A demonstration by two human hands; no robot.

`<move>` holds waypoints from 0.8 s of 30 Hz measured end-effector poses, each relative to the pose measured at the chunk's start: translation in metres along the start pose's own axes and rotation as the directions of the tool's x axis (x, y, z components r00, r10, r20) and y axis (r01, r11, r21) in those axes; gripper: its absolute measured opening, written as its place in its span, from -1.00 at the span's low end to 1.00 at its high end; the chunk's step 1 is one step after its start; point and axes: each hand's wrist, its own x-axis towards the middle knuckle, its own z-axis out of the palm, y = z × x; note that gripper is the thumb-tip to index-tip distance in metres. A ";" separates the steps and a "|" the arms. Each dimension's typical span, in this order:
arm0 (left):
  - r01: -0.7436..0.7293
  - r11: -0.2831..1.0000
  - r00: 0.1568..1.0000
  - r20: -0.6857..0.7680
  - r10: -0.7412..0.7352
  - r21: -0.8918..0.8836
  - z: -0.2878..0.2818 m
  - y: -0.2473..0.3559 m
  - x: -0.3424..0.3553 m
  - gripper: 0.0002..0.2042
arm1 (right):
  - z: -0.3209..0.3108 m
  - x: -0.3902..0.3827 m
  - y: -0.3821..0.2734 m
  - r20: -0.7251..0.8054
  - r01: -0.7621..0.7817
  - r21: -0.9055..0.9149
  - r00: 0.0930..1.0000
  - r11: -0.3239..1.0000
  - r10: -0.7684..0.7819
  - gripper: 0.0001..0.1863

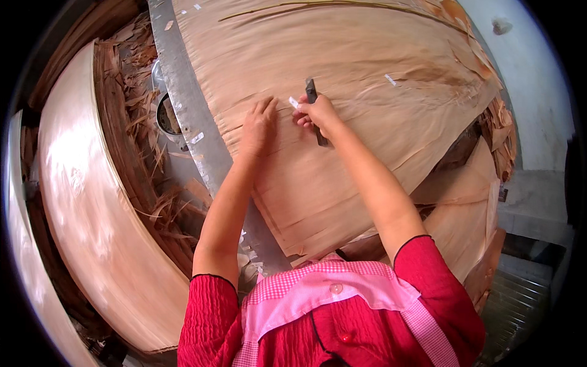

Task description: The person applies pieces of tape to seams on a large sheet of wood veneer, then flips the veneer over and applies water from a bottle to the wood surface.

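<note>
Veneer sheet (354,73), thin and pale, lies flat across the worktable under both hands; it looks light, brittle and quick to split along the grain, so flat palms or a broad edge hold seem safest. The left hand (258,125) presses down with fingers spread, holding nothing. The right hand (318,113) is closed around a dark knife-like tool (312,92) beside a small white tape piece (294,102). A metal straightedge (183,104) runs along the sheet's left edge.

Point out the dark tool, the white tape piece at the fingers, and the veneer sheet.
dark tool (311,90): head view, upper tip above right hand.
white tape piece (294,102): head view, its middle.
veneer sheet (342,49): head view, bare upper area.
</note>
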 end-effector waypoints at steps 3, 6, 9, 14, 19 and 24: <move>-0.123 0.986 0.989 0.090 0.114 0.110 0.006 0.002 0.008 -0.61 | 0.004 0.004 0.002 -0.051 0.021 0.034 0.999 0.999 -0.019 -0.77; -0.248 0.952 0.954 0.216 0.208 0.178 0.008 0.008 0.010 -0.60 | 0.005 0.009 0.006 -0.110 0.073 0.005 0.991 0.997 -0.072 -0.81; -0.284 0.930 0.945 0.235 0.229 0.234 0.012 0.006 0.005 -0.64 | 0.012 0.003 0.004 -0.162 0.053 -0.056 0.985 0.997 -0.061 -0.77; -0.308 0.896 0.923 0.328 0.199 0.321 0.013 0.001 0.006 -0.65 | 0.021 0.010 -0.036 0.023 0.096 -0.955 0.967 0.281 -0.254 -0.77; -0.346 0.845 0.923 0.308 0.230 0.409 0.011 0.012 0.003 -0.66 | -0.006 0.017 -0.044 -0.046 -0.029 -0.994 0.985 0.104 -0.164 -0.73; -0.181 0.964 0.979 0.126 0.158 0.197 0.006 -0.004 0.000 -0.70 | -0.079 0.000 -0.065 -0.035 -0.022 -0.468 0.999 0.883 0.007 -0.85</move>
